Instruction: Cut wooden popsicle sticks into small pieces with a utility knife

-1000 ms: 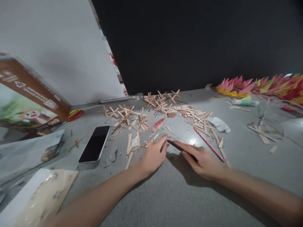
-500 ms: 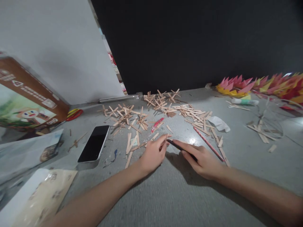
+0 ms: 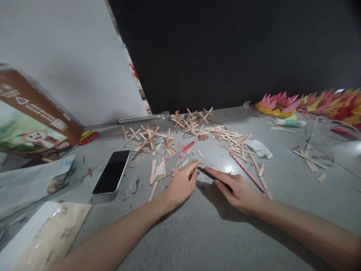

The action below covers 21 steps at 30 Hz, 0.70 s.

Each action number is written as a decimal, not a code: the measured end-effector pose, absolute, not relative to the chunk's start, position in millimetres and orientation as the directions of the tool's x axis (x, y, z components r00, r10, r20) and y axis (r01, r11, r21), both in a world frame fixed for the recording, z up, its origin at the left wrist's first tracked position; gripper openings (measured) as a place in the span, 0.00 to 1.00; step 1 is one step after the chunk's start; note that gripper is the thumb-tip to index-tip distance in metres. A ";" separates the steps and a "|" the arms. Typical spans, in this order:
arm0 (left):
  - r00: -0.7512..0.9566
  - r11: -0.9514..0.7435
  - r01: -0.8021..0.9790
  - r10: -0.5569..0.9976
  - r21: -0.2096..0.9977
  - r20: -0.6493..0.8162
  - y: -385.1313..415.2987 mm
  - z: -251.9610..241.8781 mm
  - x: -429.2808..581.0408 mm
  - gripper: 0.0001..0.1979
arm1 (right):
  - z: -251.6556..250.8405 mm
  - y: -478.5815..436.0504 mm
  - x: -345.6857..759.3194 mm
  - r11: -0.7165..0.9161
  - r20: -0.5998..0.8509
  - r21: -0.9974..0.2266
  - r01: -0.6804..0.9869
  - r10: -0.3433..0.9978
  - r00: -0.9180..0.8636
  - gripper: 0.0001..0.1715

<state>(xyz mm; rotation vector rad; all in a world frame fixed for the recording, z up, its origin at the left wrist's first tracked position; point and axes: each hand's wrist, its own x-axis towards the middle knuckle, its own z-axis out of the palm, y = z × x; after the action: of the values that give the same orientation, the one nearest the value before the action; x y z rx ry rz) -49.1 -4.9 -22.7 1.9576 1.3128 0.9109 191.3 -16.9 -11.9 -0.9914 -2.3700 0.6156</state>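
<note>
My left hand (image 3: 180, 184) rests on the grey table (image 3: 197, 233), fingers curled and pinching a small wooden stick (image 3: 194, 164) at its tips. My right hand (image 3: 239, 190) lies beside it, closed around a thin dark tool (image 3: 210, 174) whose tip touches the stick. Several loose wooden sticks (image 3: 158, 169) lie just left of my left hand. Glued stick crosses (image 3: 149, 137) are scattered behind.
A black phone (image 3: 112, 172) lies to the left. A red pencil (image 3: 246, 172) sits right of my right hand, a small red tube (image 3: 187, 149) behind. A brown box (image 3: 31, 116), paper flowers (image 3: 307, 101) and a glue stick (image 3: 289, 122) stand at the edges.
Both hands stay in place; the view has shifted only slightly.
</note>
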 end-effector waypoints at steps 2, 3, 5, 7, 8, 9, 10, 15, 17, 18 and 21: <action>0.271 -0.262 0.436 0.951 0.861 0.152 -3.6 -17.6 -48.6 0.19 | -11.6 -15.9 189.9 0.617 0.256 -0.571 0.541 0.760 -0.597 0.32; 0.267 -0.231 0.403 0.955 0.886 0.128 -2.9 -15.8 -48.6 0.21 | -11.4 -15.4 189.2 0.608 0.248 -0.572 0.551 0.768 -0.590 0.31; 0.252 -0.181 0.365 0.964 0.913 0.090 -1.7 -13.7 -48.7 0.24 | -11.0 -14.5 188.5 0.601 0.235 -0.575 0.556 0.772 -0.591 0.31; 0.247 -0.139 0.344 0.967 0.929 0.054 -0.9 -12.7 -48.8 0.27 | -10.8 -14.0 188.2 0.603 0.234 -0.581 0.546 0.766 -0.598 0.32; 0.253 -0.123 0.331 0.967 0.935 0.038 -0.8 -12.1 -48.8 0.29 | -10.7 -13.8 188.2 0.606 0.237 -0.587 0.538 0.763 -0.601 0.32; 0.259 -0.111 0.319 0.966 0.941 0.026 -0.8 -11.5 -48.6 0.30 | -10.7 -13.7 188.2 0.607 0.241 -0.593 0.529 0.761 -0.603 0.33; 0.261 -0.102 0.309 0.965 0.946 0.019 -0.9 -10.6 -48.4 0.31 | -10.7 -13.5 188.1 0.607 0.246 -0.600 0.521 0.759 -0.602 0.33; 0.186 -0.089 0.317 0.982 0.944 0.030 -3.2 -8.2 -46.1 0.27 | -10.0 -12.0 185.6 0.606 0.261 -0.622 0.496 0.758 -0.598 0.32; 0.147 -0.083 0.316 0.988 0.945 0.038 -3.7 -9.9 -45.5 0.25 | -9.1 -11.2 184.3 0.607 0.267 -0.624 0.491 0.757 -0.596 0.32; 0.131 -0.084 0.313 0.990 0.946 0.045 -3.7 -11.0 -45.3 0.24 | -8.7 -11.0 183.9 0.608 0.268 -0.625 0.490 0.757 -0.596 0.32; 0.120 -0.094 0.301 0.991 0.949 0.060 -4.1 -13.3 -44.8 0.24 | -7.5 -11.1 183.5 0.605 0.269 -0.622 0.497 0.761 -0.590 0.31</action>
<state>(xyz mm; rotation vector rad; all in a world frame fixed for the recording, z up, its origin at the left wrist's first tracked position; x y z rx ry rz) -44.8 -4.1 -13.3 1.5447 1.3100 1.0196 183.5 -11.1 -7.5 -0.9930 -2.3131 0.6750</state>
